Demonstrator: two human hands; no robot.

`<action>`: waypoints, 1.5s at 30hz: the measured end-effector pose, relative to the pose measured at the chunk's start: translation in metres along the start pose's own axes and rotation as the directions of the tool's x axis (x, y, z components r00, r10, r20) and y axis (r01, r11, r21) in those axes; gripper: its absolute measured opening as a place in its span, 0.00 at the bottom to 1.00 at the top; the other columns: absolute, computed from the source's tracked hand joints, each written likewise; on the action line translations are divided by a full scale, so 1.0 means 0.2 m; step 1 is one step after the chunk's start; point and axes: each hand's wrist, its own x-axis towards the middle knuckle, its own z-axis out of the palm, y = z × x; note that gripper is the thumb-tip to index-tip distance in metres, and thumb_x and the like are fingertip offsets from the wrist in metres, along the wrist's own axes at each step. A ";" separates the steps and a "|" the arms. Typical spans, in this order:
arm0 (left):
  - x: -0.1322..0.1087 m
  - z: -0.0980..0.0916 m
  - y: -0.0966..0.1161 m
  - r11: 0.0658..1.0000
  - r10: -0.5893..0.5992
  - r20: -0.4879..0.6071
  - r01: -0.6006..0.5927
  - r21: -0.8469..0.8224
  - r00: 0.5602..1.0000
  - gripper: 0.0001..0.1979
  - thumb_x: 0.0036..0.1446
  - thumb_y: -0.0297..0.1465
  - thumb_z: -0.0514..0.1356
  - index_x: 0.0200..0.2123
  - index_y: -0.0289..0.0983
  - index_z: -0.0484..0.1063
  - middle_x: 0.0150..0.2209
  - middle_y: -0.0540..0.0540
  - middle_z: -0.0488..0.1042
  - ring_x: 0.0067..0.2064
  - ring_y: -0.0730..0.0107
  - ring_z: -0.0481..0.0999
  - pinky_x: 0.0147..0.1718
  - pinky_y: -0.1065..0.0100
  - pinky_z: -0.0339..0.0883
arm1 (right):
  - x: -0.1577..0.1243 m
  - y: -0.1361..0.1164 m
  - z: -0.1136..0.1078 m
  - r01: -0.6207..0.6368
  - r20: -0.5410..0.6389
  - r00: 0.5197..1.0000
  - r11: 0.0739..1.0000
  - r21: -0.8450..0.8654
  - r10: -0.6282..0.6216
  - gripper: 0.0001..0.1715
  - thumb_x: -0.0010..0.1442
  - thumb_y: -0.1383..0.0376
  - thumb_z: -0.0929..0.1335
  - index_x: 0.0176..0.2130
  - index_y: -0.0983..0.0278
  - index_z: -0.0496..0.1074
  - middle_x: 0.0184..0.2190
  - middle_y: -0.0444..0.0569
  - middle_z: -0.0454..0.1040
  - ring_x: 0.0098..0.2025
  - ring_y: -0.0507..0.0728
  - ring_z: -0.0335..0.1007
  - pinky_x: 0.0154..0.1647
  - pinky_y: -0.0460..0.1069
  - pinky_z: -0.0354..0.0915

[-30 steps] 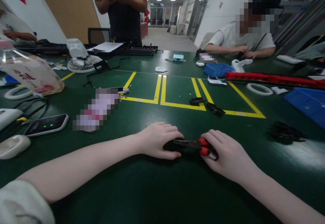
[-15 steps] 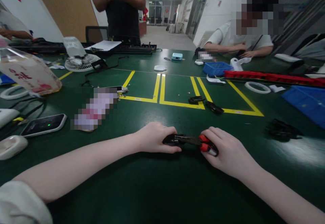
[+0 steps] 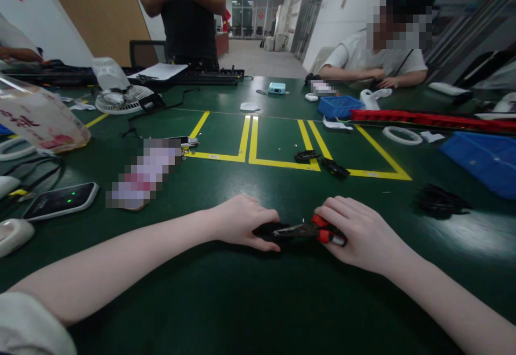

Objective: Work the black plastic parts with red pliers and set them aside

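Left forearm comes in from the lower left, lying low over the dark green surface (image 3: 258, 301), with a white sleeve at the elbow. Left hand (image 3: 242, 219) is palm down with fingers curled. Its grip is closed on a small black plastic part (image 3: 266, 231), held against the surface just in front of the person. The fingers cover most of it.

Red-handled metal pliers (image 3: 312, 230) lie level between the two hands, nose pointing left and meeting the small black plastic part (cannot tell whether the jaws bite it).

Right hand (image 3: 363, 232) is palm down, forearm entering from the lower right. Its grip is closed round the red handles, hiding their rear ends.

Around, left to right:
- A white rounded device (image 3: 12, 235) sits at the left edge.
- A black smartphone with green lights (image 3: 60, 200) lies near it.
- A clear plastic bag with red print (image 3: 40, 121) lies behind that.
- A white desk fan (image 3: 116, 97) stands farther back.
- Yellow tape lines (image 3: 250, 140) form boxes ahead of the hands.
- Two loose black clips (image 3: 306, 156) lie by the tape's right corner.
- A blue shallow tray (image 3: 338, 106), a white ring (image 3: 401, 135) and a long red strip (image 3: 431, 120) lie farther back.
- A heap of black parts (image 3: 439, 202) lies well apart from the right hand.
- A blue bin (image 3: 484, 156) sits at the right edge.

At the far edge a standing person in a dark shirt (image 3: 189, 16) holds a phone. A seated person in a white shirt (image 3: 374, 59) rests both hands on the surface.
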 end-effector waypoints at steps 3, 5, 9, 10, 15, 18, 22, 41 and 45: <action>0.00 0.00 0.00 1.000 0.023 -0.011 -0.023 0.019 1.000 0.21 0.60 0.49 0.62 0.43 0.38 0.70 0.32 0.50 0.76 0.31 0.69 0.75 0.29 0.70 0.60 | 0.01 -0.04 -0.02 -0.035 0.033 0.999 0.999 0.026 0.035 0.14 0.52 0.69 0.65 0.41 0.64 0.69 0.36 0.53 0.74 0.35 0.58 0.70 0.35 0.52 0.68; 0.00 0.00 0.00 0.999 0.034 -0.009 -0.034 0.014 0.999 0.20 0.60 0.49 0.61 0.43 0.38 0.70 0.32 0.50 0.77 0.31 0.69 0.75 0.30 0.70 0.60 | 0.01 -0.06 -0.03 -0.070 0.033 0.997 0.996 0.049 0.069 0.13 0.52 0.69 0.66 0.41 0.64 0.70 0.35 0.52 0.74 0.34 0.58 0.70 0.34 0.52 0.68; -0.01 0.01 -0.01 1.000 0.024 -0.007 -0.024 -0.004 1.000 0.20 0.61 0.49 0.61 0.43 0.38 0.70 0.32 0.50 0.76 0.31 0.69 0.75 0.29 0.70 0.60 | 0.01 -0.08 -0.02 -0.110 0.045 0.993 0.992 0.056 0.107 0.13 0.51 0.69 0.67 0.40 0.64 0.70 0.34 0.52 0.74 0.34 0.58 0.70 0.33 0.52 0.68; -0.01 0.01 -0.01 1.000 0.015 -0.011 -0.015 -0.005 1.000 0.20 0.61 0.49 0.60 0.43 0.38 0.70 0.31 0.50 0.76 0.31 0.69 0.75 0.29 0.70 0.60 | 0.01 -0.07 -0.02 -0.115 0.056 0.992 0.991 0.060 0.112 0.13 0.51 0.68 0.67 0.39 0.64 0.70 0.34 0.52 0.74 0.34 0.58 0.70 0.33 0.52 0.68; 0.00 0.01 0.00 1.000 -0.005 -0.015 0.004 -0.018 1.000 0.21 0.60 0.50 0.60 0.42 0.38 0.70 0.28 0.51 0.75 0.29 0.69 0.74 0.29 0.70 0.60 | 0.02 -0.07 -0.04 -0.112 0.056 0.993 0.992 0.066 0.108 0.13 0.51 0.67 0.68 0.40 0.64 0.71 0.35 0.52 0.74 0.34 0.59 0.71 0.33 0.53 0.69; 0.00 0.00 0.00 1.000 -0.001 -0.002 0.001 -0.029 1.000 0.20 0.61 0.50 0.59 0.41 0.38 0.69 0.29 0.51 0.74 0.28 0.70 0.73 0.28 0.70 0.59 | 0.01 -0.07 -0.05 -0.103 0.038 0.994 0.993 0.060 0.100 0.14 0.52 0.67 0.69 0.41 0.64 0.71 0.36 0.52 0.75 0.35 0.59 0.72 0.34 0.54 0.70; 0.00 0.00 0.00 1.000 -0.010 -0.003 0.010 -0.015 1.000 0.21 0.61 0.51 0.59 0.40 0.38 0.69 0.28 0.51 0.74 0.28 0.70 0.73 0.28 0.70 0.59 | 0.00 -0.05 -0.05 -0.119 0.036 0.993 0.990 0.078 0.116 0.14 0.51 0.66 0.69 0.40 0.64 0.71 0.35 0.52 0.75 0.35 0.59 0.72 0.33 0.54 0.70; 0.00 0.00 0.01 0.999 -0.024 -0.026 0.025 0.040 0.999 0.21 0.61 0.51 0.58 0.40 0.38 0.69 0.27 0.52 0.74 0.26 0.70 0.71 0.30 0.69 0.60 | -0.01 -0.02 -0.04 -0.153 0.053 0.988 0.981 0.117 0.147 0.13 0.52 0.65 0.67 0.41 0.62 0.70 0.35 0.51 0.75 0.34 0.59 0.73 0.33 0.54 0.70; 0.00 0.00 0.01 0.999 -0.029 -0.026 0.030 0.035 0.999 0.21 0.61 0.51 0.58 0.40 0.38 0.69 0.27 0.52 0.74 0.26 0.70 0.70 0.30 0.69 0.59 | -0.01 -0.03 -0.04 -0.153 0.056 0.988 0.979 0.132 0.147 0.13 0.53 0.66 0.67 0.41 0.62 0.70 0.35 0.50 0.75 0.34 0.59 0.72 0.32 0.53 0.70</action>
